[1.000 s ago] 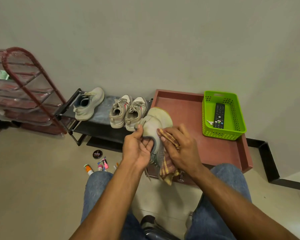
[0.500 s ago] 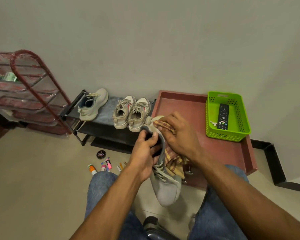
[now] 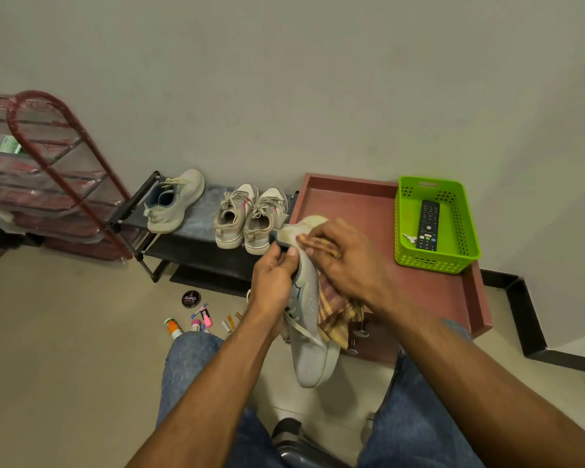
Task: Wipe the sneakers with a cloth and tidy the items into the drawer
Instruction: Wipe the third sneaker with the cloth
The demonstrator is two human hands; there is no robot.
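Holding a grey sneaker [image 3: 309,332] in mid-air above the person's knees, left hand [image 3: 272,282] curled round its heel collar, thumb on the rim. Long axis runs roughly vertical in the head view: toe points down toward the person, heel up toward the wall. Upper is light grey knit mesh, pale cream sole edge showing at the heel, off-white laces hanging loose on the left side. Right hand [image 3: 345,261] presses a checked yellow-brown cloth [image 3: 335,309] against the sneaker's right side near the heel, fingers bent over the cloth; rest of the cloth hangs down beside the shoe.

Behind the hands: low reddish-brown desk [image 3: 368,211] with raised rim, against the wall. Green basket [image 3: 453,255] sits on its right rear part, black remote [image 3: 428,224] lying inside. Two metal knobs of the desk's front are visible just under the cloth.

Left of the desk, black shoe rack [image 3: 190,248]: single pale sneaker [image 3: 174,204] on the left, beige pair [image 3: 250,217] on the right, toes toward the wall. On the floor in front of the rack: round polish tin [image 3: 191,298], orange-capped bottle [image 3: 173,327], a few small pink tubes [image 3: 205,317]. Red wire rack [image 3: 48,170] at far left
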